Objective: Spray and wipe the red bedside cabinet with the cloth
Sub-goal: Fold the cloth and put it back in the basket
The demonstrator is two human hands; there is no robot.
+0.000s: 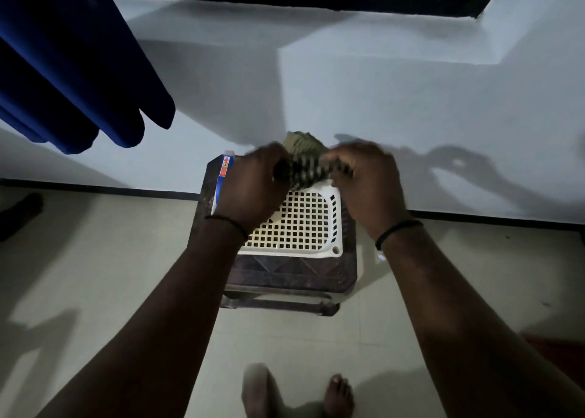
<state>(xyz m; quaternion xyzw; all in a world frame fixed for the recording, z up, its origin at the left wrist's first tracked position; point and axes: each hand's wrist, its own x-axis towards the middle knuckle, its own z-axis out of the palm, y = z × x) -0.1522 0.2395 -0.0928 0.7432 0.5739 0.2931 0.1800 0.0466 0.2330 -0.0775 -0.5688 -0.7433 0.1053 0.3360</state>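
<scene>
Both hands are up at the centre of the frame, close together. The left hand [253, 180] and the right hand [367, 180] each have fingers curled into the same cloth [304, 154]. It's a bunched rag, olive at the top and dark-and-light striped where it stretches between the two grips, and it's blurred. The cloth is held in the air, just above the far edge of a white perforated plastic basket [337, 227].

That basket sits on a dark plastic stool [285, 272], which stands on the pale tiled floor [95, 259] close to the white wall [380, 100]. A blue carton [223, 177] with a red label stands on edge along the left side of the stool top, right by the left wrist. There's a thin black band on each wrist.

In the upper left of the frame a deep blue curtain [72, 69] hangs in folds. At the bottom centre are two bare feet, the left foot [256, 389] blurred and the right foot [338, 395] sharper. A red patch [557, 348] shows at the lower right edge; I cannot tell what it is.
</scene>
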